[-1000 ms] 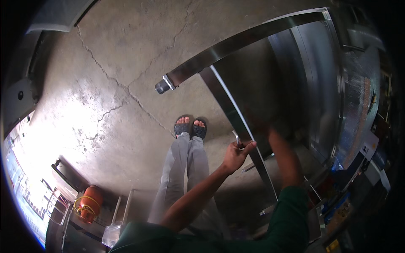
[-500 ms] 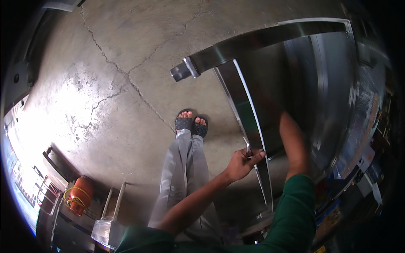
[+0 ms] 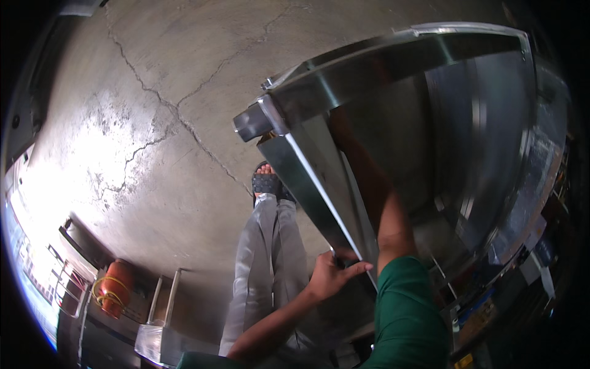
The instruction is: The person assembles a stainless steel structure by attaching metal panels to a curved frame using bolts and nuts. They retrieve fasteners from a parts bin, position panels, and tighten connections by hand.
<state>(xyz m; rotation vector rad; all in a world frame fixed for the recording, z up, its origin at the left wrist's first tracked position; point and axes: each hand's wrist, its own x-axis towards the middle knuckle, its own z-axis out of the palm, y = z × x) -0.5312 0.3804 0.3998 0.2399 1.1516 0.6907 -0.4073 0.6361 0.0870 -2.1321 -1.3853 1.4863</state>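
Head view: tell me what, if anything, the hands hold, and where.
The left hand grips the long, dark, bright-edged metal panel toward its near end. The right hand is in deep shadow; its hold cannot be told.

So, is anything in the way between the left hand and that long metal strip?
Nothing visible is: the left hand grips the metal strip toward its nearer end, thumb against one edge.

Panel (image 3: pixel 304 190): far end shifted left, now beside the leg's (image 3: pixel 369 77) capped end; it now hides most of the right sandal (image 3: pixel 285 193). Left hand (image 3: pixel 329 280) drawn closer to body. Right forearm (image 3: pixel 393 224) swung left, reaching farther forward. Second leg edge (image 3: pixel 332 59) newly visible beyond the first.
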